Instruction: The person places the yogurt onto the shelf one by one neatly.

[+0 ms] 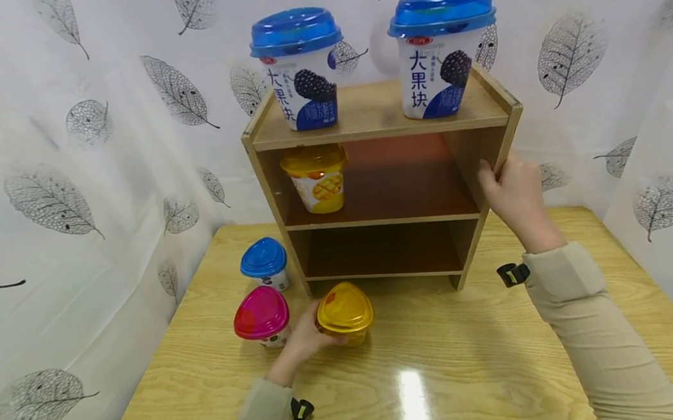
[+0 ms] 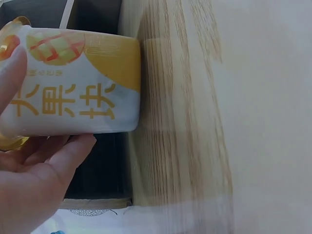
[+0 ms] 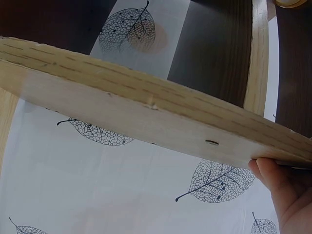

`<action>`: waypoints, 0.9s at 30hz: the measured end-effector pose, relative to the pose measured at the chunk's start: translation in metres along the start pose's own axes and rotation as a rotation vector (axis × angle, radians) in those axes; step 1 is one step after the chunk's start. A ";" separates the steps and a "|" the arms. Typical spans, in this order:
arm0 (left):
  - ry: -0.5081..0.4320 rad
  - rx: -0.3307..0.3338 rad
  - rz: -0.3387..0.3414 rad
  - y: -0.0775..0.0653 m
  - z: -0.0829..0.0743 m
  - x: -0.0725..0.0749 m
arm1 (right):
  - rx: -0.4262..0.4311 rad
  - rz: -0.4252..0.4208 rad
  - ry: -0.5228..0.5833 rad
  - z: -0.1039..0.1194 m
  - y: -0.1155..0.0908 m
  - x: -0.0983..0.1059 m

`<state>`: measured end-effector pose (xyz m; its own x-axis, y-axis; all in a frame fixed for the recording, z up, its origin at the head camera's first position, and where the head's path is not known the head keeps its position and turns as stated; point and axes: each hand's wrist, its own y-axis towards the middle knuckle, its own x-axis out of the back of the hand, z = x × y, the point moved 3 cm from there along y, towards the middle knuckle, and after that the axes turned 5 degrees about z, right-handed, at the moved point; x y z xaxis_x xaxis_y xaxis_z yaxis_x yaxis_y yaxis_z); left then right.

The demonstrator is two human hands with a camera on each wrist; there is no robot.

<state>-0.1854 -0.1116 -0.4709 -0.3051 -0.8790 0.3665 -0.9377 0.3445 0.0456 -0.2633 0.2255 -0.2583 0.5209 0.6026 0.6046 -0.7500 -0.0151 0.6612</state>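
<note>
A leaf-printed sheet (image 1: 114, 151) hung around the wooden table (image 1: 477, 373). On it stood a wooden shelf unit (image 1: 372, 106), topped by two blackberry tubs, one (image 1: 438, 55) at 1 o'clock, the other (image 1: 314, 102) at 11. At the unit's 3 o'clock, the right hand (image 1: 517, 192) gripped its side panel (image 1: 470, 147). A mango cup (image 1: 318, 177) sat inside, towards 9 o'clock. At 6 o'clock, the left hand (image 1: 304, 338) held a yellow-lidded cup (image 1: 346, 310) between thumb and fingers. From that cup, a pink-lidded cup (image 1: 262, 314) stood at 9 o'clock, a blue-lidded cup (image 1: 264, 260) at 10.
</note>
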 end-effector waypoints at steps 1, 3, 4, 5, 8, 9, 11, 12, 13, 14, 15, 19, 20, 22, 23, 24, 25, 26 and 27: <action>-0.013 0.000 0.002 0.000 0.000 -0.001 | 0.000 -0.001 0.001 0.000 0.000 0.000; -0.037 0.007 0.004 0.000 -0.002 -0.002 | 0.001 -0.005 0.001 0.000 0.000 0.000; -0.040 0.010 0.004 0.001 -0.004 -0.002 | 0.002 -0.007 0.002 0.000 0.000 0.000; -0.039 0.011 0.001 0.001 -0.006 -0.003 | 0.003 -0.008 0.003 0.001 0.000 0.000; -0.036 0.022 -0.006 0.001 -0.023 -0.003 | 0.005 -0.011 0.001 0.001 0.000 0.000; -0.030 0.020 -0.007 0.001 -0.031 -0.003 | 0.005 -0.010 0.001 0.001 0.000 0.000; -0.023 0.008 -0.006 0.000 -0.049 -0.003 | 0.002 -0.006 0.001 0.001 -0.001 0.000; -0.023 0.000 -0.004 0.000 -0.058 -0.004 | 0.000 -0.003 0.002 0.001 -0.001 0.001; -0.018 -0.012 0.000 0.001 -0.068 -0.004 | 0.001 -0.002 0.003 0.002 -0.001 0.000; -0.021 -0.018 0.004 0.002 -0.075 -0.005 | 0.000 -0.001 0.004 0.002 -0.001 0.001; -0.025 -0.031 0.010 0.003 -0.082 -0.005 | 0.001 0.000 0.006 0.002 -0.001 0.001; -0.062 -0.067 0.030 0.012 -0.101 -0.010 | 0.002 -0.002 0.012 0.003 -0.001 0.001; -0.071 -0.079 0.032 0.015 -0.103 -0.011 | 0.002 -0.003 0.014 0.003 -0.001 0.001; -0.072 -0.118 0.035 0.023 -0.108 -0.014 | 0.004 -0.005 0.013 0.002 -0.001 0.001; -0.073 -0.140 0.037 0.026 -0.110 -0.016 | 0.003 -0.005 0.013 0.002 -0.001 0.001; -0.071 -0.160 0.036 0.030 -0.113 -0.017 | 0.005 -0.005 0.011 0.002 -0.001 0.001; -0.074 -0.184 0.036 0.032 -0.117 -0.017 | 0.005 -0.003 0.007 0.002 -0.001 0.001; -0.066 -0.207 0.032 0.034 -0.123 -0.018 | 0.006 -0.002 0.003 0.002 -0.001 0.001; -0.062 -0.227 0.025 0.037 -0.128 -0.018 | 0.004 0.003 0.002 0.002 -0.001 0.000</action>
<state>-0.1930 -0.0411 -0.3565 -0.3439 -0.8853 0.3131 -0.8705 0.4256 0.2472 -0.2619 0.2242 -0.2583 0.5179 0.6042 0.6055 -0.7501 -0.0196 0.6611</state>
